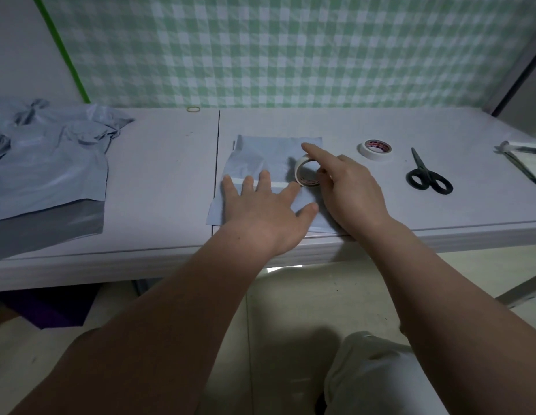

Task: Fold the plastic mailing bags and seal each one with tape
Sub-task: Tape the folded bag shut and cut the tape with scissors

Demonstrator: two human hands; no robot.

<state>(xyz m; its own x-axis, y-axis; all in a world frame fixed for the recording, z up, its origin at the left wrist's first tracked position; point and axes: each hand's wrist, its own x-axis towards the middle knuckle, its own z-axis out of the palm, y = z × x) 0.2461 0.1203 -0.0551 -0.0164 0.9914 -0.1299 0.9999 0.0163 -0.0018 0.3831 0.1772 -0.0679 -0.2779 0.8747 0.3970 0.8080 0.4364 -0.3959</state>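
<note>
Centre frame: left hand [260,202] is lying flat, fingers spread, pressing the tape strip [279,184] onto the folded mailing bag [260,154]. Right hand [350,187] is gripping the tape roll [305,172], forefinger extended. Risk: roll tugging strip crooked, or fold lifting if pressure is slackening

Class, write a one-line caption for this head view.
Left hand presses a folded mailing bag flat; right hand holds a tape roll on it.

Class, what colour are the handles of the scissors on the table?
Black, seen in the head view: the scissors lie right of the tape roll.
</note>
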